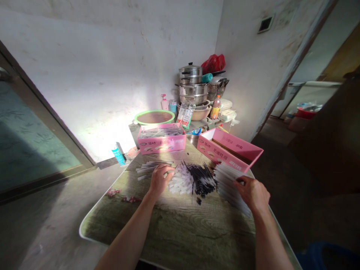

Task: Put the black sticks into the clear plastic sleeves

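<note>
My left hand (161, 180) is at the left edge of a heap of short white translucent pieces (181, 180), its fingertips pinched together. Whatever is in that pinch is too small to make out. Beside the white heap lies a pile of thin black sticks (201, 178), with a few loose black bits (199, 201) in front. My right hand (254, 193) rests over a fan of long whitish tubes (226, 180) at the table's right side. Its fingers are closed, and what they hold is hidden. More slender whitish sticks (144, 170) lie left of my left hand.
A pink box (162, 145) full of thin sticks stands at the table's back; another pink box (225, 152) sits tilted at back right. Behind are a green-rimmed basin (154, 122), stacked steel pots (192, 90) and an orange-labelled bottle (215, 108). A blue can (118, 155) is at left.
</note>
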Demonstrator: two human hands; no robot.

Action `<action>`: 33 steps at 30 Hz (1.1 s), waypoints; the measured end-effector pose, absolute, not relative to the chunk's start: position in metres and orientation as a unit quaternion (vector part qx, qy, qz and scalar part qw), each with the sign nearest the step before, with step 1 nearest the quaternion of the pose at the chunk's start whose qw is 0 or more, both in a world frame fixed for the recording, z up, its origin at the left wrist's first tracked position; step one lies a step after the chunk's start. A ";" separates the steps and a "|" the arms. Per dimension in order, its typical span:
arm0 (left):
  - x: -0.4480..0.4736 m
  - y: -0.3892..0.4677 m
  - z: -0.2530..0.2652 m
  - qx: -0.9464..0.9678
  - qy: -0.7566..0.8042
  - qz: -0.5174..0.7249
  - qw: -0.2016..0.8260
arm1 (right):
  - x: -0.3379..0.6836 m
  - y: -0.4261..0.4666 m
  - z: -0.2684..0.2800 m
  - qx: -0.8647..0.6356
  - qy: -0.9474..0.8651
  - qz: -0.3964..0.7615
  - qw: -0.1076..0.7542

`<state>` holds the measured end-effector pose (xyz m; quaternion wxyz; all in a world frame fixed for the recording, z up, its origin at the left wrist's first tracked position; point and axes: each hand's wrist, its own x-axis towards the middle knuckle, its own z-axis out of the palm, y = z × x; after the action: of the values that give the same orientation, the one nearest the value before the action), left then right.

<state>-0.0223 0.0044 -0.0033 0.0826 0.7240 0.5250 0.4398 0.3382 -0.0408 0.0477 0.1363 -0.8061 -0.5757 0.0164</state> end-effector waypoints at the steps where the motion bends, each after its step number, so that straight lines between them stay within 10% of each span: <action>1: -0.030 0.007 -0.004 0.695 0.562 0.446 0.053 | 0.339 -0.040 0.047 -0.811 -0.569 0.013 0.138; 16: -0.077 0.012 -0.010 0.589 0.755 0.274 -0.090 | 0.301 -0.036 0.026 -0.725 -0.619 0.016 0.299; 22: -0.049 0.003 0.005 0.698 0.606 0.375 -0.073 | 0.265 -0.040 0.019 -0.573 -0.658 0.209 0.441; 33: 0.017 -0.022 0.022 0.834 0.414 0.365 -0.013 | 0.244 -0.041 0.002 -0.468 -0.580 0.515 0.424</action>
<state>0.0173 -0.0224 0.0222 -0.0134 0.8341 0.4138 0.3646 0.2437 -0.0407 0.0022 0.4240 -0.4679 -0.5798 0.5148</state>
